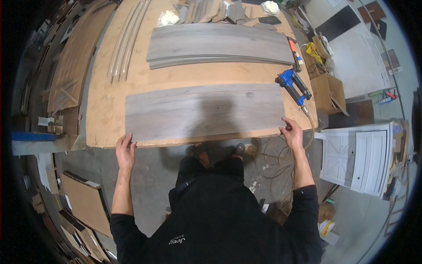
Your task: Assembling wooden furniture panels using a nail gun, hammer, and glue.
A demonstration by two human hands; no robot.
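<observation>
A grey wood-grain board (167,110) lies flat near the front edge of the worktable, with a faint seam running along its far side. My left hand (125,152) has its fingertips on the board's near left corner. At the near right corner, my right hand (292,133) pinches the edge between thumb and fingers. Just beyond that corner rests a blue air stapler (293,84) with a hose attached. Across the table sits a stack of similar grey boards (220,42), and an orange-and-black hand tool (294,53) lies against its right end.
Long thin strips (127,42) lie at the table's far left. Piled offcuts (215,12) and crumpled white wads (168,18) are at the back. An air hose (312,132) drops off the table's right side to the floor. A white cabinet (358,158) stands at right, below a cardboard box (329,92).
</observation>
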